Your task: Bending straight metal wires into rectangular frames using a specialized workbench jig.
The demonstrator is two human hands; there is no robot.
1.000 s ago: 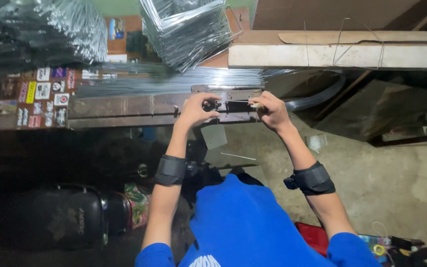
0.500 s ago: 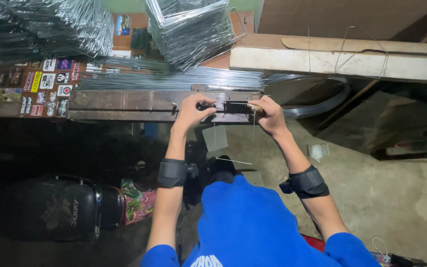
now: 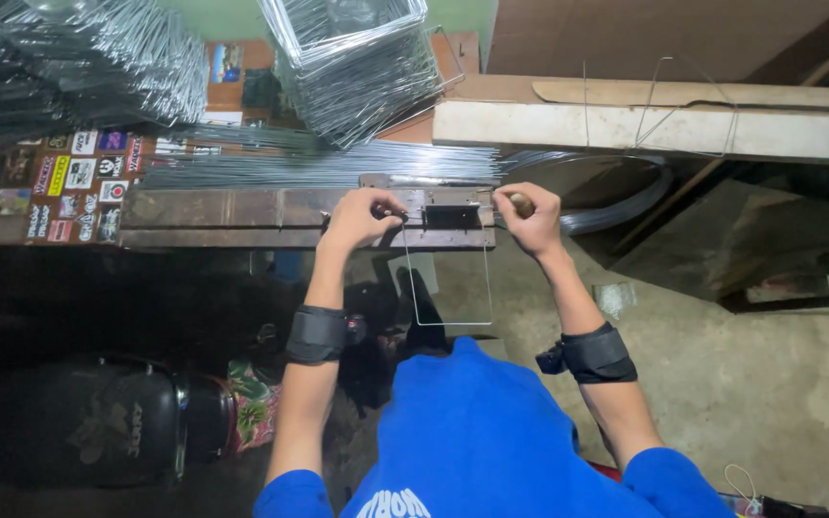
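A: How are the hands set?

B: Both arms reach forward, elbows bent slightly outward, each wearing a black wrist strap. The left hand [image 3: 357, 219] is knuckles-up at the near edge of the long dark metal bench plate [image 3: 242, 213], fingers curled tight around one top corner of a thin bent wire frame [image 3: 448, 288]. The right hand [image 3: 530, 219] is a closed fist gripping a short brown wooden handle [image 3: 520, 202] at the plate's right end.

A: Where does the wire sit?

B: Its two top ends lie at the small black block jig [image 3: 451, 217] between the hands. From there two straight legs hang down toward the person, joined by a crossbar at the bottom, forming a three-sided rectangle in front of the blue shirt [image 3: 491, 441].

A: What is around it?

B: A bundle of straight silver wire rods [image 3: 338, 165] lies just behind the plate, and a stack of finished silver wire frames [image 3: 357, 67] sits farther back. A pale wooden plank [image 3: 645, 129] runs off to the right.

A: Any change from a moment ago?

B: Yes. Half a second ago both hands were pressed close around the jig and no hanging loop showed. Now the hands have spread apart, the right one out to the handle, and the wire's rectangular shape is clearly visible below the plate.
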